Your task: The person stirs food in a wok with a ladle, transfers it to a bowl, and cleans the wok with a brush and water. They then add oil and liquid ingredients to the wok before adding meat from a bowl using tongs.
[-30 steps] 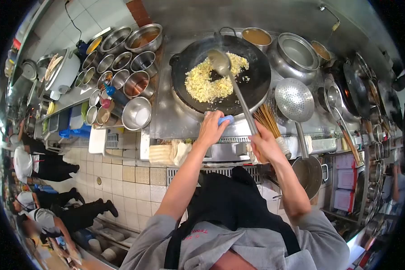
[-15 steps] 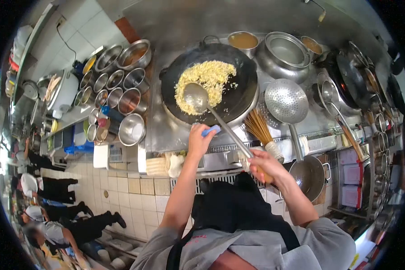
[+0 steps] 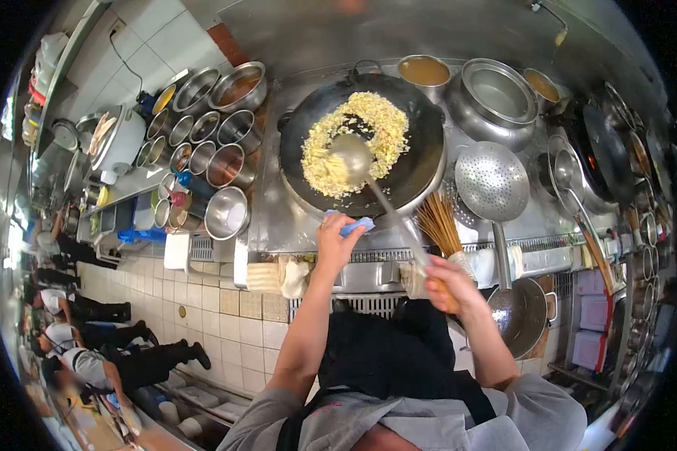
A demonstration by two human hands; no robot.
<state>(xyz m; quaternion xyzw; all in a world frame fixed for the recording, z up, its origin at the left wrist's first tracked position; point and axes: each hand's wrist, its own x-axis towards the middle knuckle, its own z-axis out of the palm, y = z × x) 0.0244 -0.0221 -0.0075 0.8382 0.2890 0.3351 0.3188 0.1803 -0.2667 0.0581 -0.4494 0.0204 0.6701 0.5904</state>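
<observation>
The ladle (image 3: 387,205) is gripped in the curled right hand (image 3: 456,284), slanted forward-left over the wok (image 3: 423,161) — nearer it, a blue cloth (image 3: 359,225) is clasped by the left hand (image 3: 334,237).

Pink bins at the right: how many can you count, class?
3: upper bin, middle bin and lower bin, all right of the handled pan; others may be hidden behind.

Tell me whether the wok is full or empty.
Neither: the wok holds yellowish food, with bare dark surface showing around it.
</observation>
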